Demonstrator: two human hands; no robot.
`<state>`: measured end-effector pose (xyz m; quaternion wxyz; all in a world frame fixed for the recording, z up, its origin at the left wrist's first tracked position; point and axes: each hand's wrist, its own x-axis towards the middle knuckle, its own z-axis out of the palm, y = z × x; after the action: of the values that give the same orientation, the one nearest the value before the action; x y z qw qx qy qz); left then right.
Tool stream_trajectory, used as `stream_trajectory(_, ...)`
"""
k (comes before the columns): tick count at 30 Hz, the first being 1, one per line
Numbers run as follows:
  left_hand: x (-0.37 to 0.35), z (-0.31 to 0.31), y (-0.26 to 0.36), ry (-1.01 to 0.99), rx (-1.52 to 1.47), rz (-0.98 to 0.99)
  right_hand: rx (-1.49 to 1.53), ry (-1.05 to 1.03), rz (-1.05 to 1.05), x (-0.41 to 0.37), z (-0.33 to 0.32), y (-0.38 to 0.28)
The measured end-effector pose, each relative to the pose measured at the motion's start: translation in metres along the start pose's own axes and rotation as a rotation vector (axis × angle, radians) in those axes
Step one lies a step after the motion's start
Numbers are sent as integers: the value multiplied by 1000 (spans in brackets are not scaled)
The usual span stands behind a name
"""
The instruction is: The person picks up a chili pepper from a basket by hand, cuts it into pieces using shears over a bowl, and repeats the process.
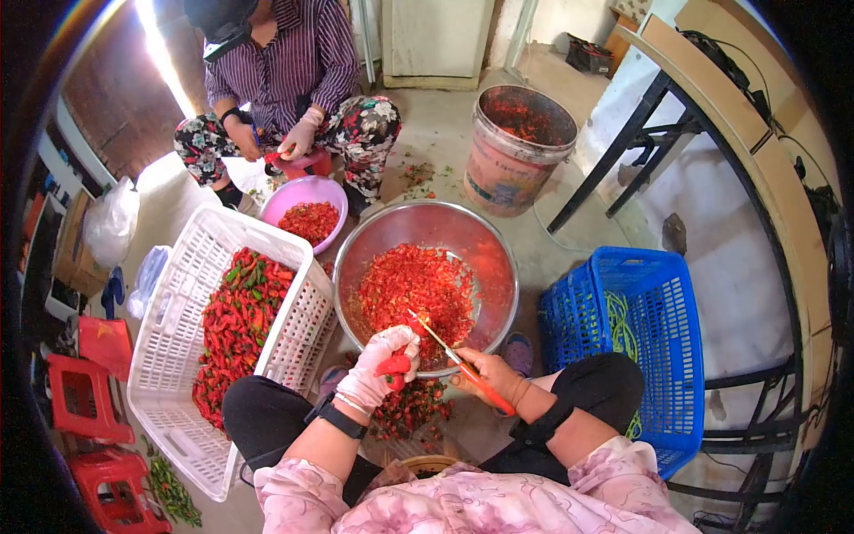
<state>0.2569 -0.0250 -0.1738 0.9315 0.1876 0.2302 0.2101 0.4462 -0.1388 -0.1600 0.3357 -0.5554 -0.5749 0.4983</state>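
My left hand, in a thin whitish glove, is closed around red chili peppers over the near side of a wide steel bowl. My right hand grips orange-handled scissors. Their blades point up and left, reaching a pepper end just beyond my left fingers. Chopped red chili covers much of the bowl's bottom. Below my hands, pepper stem scraps lie in a heap, partly hidden by my arms.
At left stands a white crate of whole peppers. Opposite, a seated person handles peppers above a purple basin. A stained bucket stands behind the bowl, a blue crate at right, red stools at far left.
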Motion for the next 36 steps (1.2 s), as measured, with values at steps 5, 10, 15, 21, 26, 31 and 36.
stream_trajectory(5, 9, 1, -6, 259, 411, 252, 82, 112, 63, 1, 12, 16)
stream_trajectory(10, 3, 0, -1, 155, 98, 127, 15, 132, -35, 0, 10, 0)
stream_trajectory(15, 5, -2, -2, 52, -84, 71, -55, 142, -104, 2, 12, 18)
stream_trajectory(21, 2, 4, -3, -8, -137, 10, 486, 99, 293, 7, 3, 9)
stream_trajectory(26, 3, -6, -2, -163, -235, -24, 3, 23, -42, 5, 4, 24)
stream_trajectory(31, -1, -1, -1, -214, -223, -149, 11, -45, -199, 4, -3, 1)
stream_trajectory(36, -2, 0, -1, -160, -182, -129, 35, -59, -76, 1, -2, 4)
